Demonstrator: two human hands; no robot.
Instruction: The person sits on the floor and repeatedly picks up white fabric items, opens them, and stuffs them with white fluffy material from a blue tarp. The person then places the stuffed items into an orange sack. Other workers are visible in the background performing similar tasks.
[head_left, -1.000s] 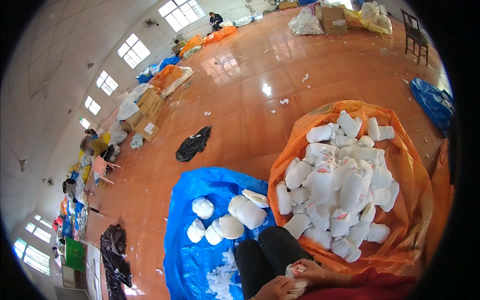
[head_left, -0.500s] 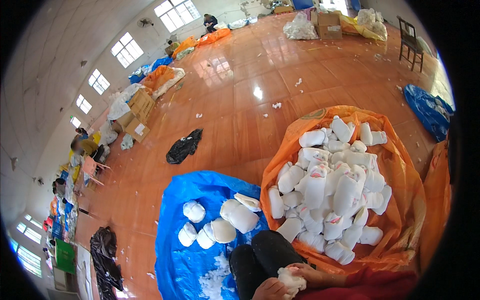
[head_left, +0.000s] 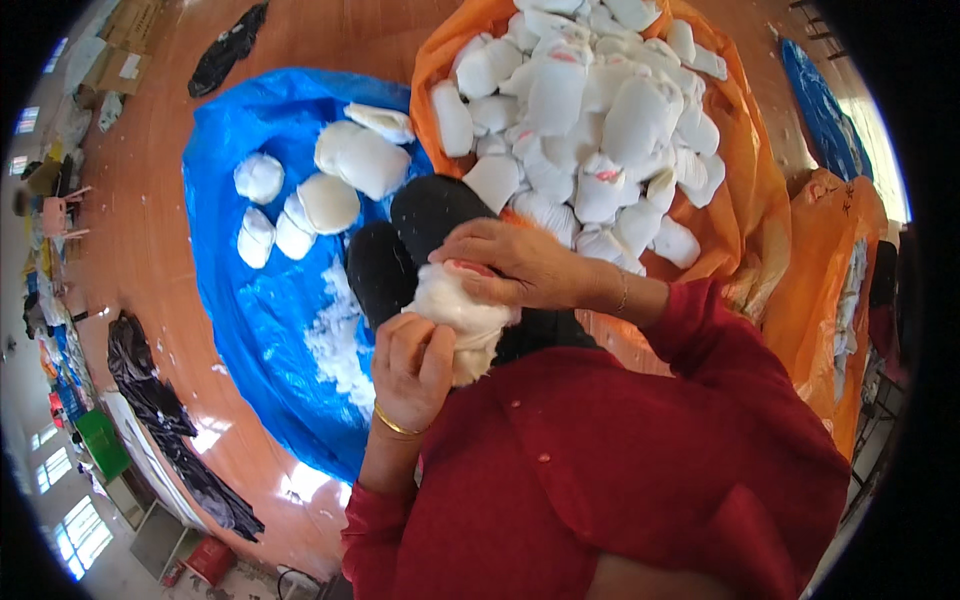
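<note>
A soft white stuffed fabric piece (head_left: 455,318), with a pinkish-red patch at its upper end, is held between both my hands above my lap. My left hand (head_left: 410,365) grips its left side with bent fingers. Over its top lies my right hand (head_left: 515,262), fingers curled down at the pink patch; what its fingertips pinch is hidden. Loose white stuffing (head_left: 338,345) is scattered on the blue sheet (head_left: 262,315) beside my knees. Several stuffed white pieces (head_left: 375,162) rest farther up on that sheet.
An orange sack (head_left: 748,205) beyond my right hand holds a heap of similar white stuffed pieces (head_left: 560,95). Another orange sack (head_left: 815,260) stands at the right. Black plastic bags (head_left: 145,365) lie on the floor at the left, near a green bin (head_left: 103,443).
The view has tilted down, so my hands and the white piece now sit mid-picture instead of at the lower edge. Both hands still hold the piece.
</note>
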